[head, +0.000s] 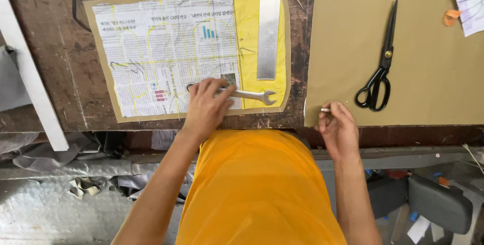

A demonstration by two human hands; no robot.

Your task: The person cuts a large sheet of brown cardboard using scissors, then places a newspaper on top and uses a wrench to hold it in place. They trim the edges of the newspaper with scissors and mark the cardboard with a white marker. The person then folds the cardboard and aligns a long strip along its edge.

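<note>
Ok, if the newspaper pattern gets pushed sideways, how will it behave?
The newspaper pattern is probably light and floppy, so it would likely buckle. The wrench, the metal bar and the left hand weigh it down, so it may tear instead.

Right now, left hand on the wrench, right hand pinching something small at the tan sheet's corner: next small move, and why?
Probably bring the right hand with its small white piece across to the newspaper pattern. The left hand already presses the wrench down on it, a metal ruler weights the yellow strip, and the scissors lie untouched on the tan sheet.
</note>
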